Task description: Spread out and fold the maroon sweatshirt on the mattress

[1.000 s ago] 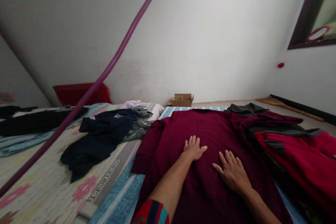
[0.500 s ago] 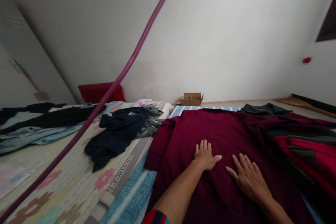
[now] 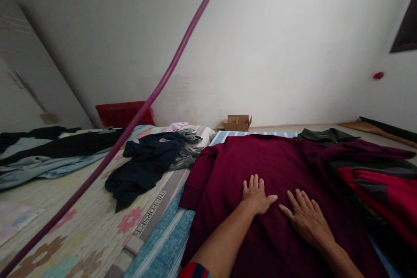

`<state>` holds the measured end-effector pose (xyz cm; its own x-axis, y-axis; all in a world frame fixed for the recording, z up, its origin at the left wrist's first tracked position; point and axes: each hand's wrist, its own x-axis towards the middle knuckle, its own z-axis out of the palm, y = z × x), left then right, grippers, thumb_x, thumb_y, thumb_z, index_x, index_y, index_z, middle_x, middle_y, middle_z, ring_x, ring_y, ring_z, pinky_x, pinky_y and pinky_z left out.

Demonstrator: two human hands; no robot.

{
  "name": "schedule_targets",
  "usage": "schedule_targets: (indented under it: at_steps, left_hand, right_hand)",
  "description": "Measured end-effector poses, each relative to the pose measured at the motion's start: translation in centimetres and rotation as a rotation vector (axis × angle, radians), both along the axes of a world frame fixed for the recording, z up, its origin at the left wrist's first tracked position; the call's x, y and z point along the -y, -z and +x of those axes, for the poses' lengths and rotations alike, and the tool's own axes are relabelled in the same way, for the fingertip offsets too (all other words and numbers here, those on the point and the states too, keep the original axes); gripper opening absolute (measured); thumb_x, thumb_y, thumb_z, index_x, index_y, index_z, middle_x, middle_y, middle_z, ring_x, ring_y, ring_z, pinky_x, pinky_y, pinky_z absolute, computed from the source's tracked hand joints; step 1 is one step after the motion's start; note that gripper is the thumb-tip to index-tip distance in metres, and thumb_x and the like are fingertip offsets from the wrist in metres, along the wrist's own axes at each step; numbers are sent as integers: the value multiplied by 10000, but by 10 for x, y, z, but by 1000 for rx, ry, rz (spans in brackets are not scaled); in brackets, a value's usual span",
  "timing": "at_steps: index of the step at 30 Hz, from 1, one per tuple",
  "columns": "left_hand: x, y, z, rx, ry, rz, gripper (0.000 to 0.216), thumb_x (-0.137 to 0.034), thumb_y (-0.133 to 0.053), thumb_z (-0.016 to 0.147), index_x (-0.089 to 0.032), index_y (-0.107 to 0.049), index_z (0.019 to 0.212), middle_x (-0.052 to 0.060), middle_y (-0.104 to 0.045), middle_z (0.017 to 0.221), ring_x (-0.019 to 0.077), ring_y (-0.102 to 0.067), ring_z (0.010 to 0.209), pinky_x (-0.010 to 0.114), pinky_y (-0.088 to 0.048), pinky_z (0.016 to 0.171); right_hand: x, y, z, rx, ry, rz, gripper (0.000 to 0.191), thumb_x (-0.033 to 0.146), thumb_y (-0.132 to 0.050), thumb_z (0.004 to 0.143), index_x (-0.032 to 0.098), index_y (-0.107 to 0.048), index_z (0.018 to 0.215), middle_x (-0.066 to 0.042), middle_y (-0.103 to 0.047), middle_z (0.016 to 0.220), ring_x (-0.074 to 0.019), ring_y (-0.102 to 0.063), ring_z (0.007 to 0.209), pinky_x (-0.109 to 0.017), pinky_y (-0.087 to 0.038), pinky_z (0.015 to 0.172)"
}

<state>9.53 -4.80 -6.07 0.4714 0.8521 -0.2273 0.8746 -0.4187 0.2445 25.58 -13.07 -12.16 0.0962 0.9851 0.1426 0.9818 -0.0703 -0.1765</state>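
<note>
Nearest the camera, a striped cuff [image 3: 193,270] shows at the bottom edge on the left arm. Both palms lie flat on a maroon sweater [image 3: 280,160]. The left hand [image 3: 257,195] rests on its middle with fingers spread and thumb out to the right. The right hand [image 3: 306,219] lies just beside it, fingers also apart and pointing away. Neither grips any cloth.

The sweater is spread open on a blue striped mat [image 3: 163,243]. Its body is flat, and one sleeve [image 3: 195,182] is tucked along its left edge. The other side runs under a red garment [image 3: 384,195] heaped to the right.

The step in hand looks like pressing the sweater smooth. From here the hands would need to slide outward with light, even pressure, so the cloth does not bunch. The right side would need freeing from the red heap first.

Left of the striped mat is a floral mat [image 3: 81,226]. A navy garment [image 3: 143,165] lies crumpled on it, touching a grey one [image 3: 185,156]. Beyond the sweater's far edge lies a dark green garment [image 3: 325,135]. Farther back, by the wall, stand a small open box [image 3: 237,122] and a red cushion [image 3: 122,114]. A purple pole [image 3: 156,91] slants across the view
</note>
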Motion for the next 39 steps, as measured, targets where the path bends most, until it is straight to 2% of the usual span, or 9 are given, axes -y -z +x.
schedule_targets:
  at_steps: [6,12,17,24,28,31,34,39]
  left_hand:
    - [7,-8,1,-18,-39,-44,876,-681,-172,784,-101,-148,1440,124,-2,1507,267,72,1377,494,-10,1096]
    - [12,-8,0,-44,-26,15,850,-652,-174,804,-87,-148,1438,131,4,1505,274,75,1375,486,-12,1097]
    - [10,-10,1,-73,-15,31,838,-639,-163,820,-74,-134,1438,153,13,1499,280,71,1373,484,-18,1096]
    - [9,-8,1,-77,-30,65,817,-635,-186,826,-92,-161,1436,166,-15,1498,295,57,1370,478,-41,1094]
    - [5,-16,2,-91,-39,18,821,-634,-212,822,-84,-186,1430,191,-64,1493,315,4,1371,483,-85,1088]
    - [-2,-25,10,-80,-46,55,776,-595,-190,845,-66,-244,1410,202,-140,1483,321,-58,1370,475,-125,1083]
    - [-13,-29,24,-39,5,161,690,-511,-176,876,-67,-268,1397,172,-122,1494,279,-53,1378,437,-131,1091]
    - [-31,-13,47,-12,69,184,660,-462,-193,884,-64,-237,1410,155,-93,1502,257,-47,1382,420,-135,1096]
  right_hand:
    - [-1,-4,-4,-16,27,2,613,575,-256,846,248,-458,1324,-88,-405,1393,-295,-239,1335,-516,-202,1040]
    - [-2,-14,-11,35,98,-30,759,641,-183,851,132,-343,1391,-161,-298,1441,-295,-201,1347,-466,-151,1068]
    - [-3,-25,-13,11,103,-86,784,671,-145,847,141,-301,1404,-154,-252,1458,-288,-168,1356,-452,-129,1075]
    - [-5,-28,-13,-8,105,-102,786,677,-160,844,144,-286,1408,-159,-237,1463,-290,-151,1360,-453,-109,1077]
    - [-4,-32,-14,-38,95,-105,784,669,-139,850,139,-282,1409,-158,-237,1463,-290,-144,1362,-448,-95,1078]
    - [-4,-36,-15,-59,99,-108,781,665,-146,853,134,-282,1409,-167,-222,1466,-294,-131,1364,-451,-86,1077]
    - [-5,-37,-15,-81,105,-113,776,664,-156,853,139,-280,1410,-166,-206,1472,-292,-112,1367,-452,-78,1078]
    - [-5,-38,-15,-100,106,-104,777,667,-147,852,145,-281,1411,-159,-204,1473,-277,-110,1369,-440,-71,1084]
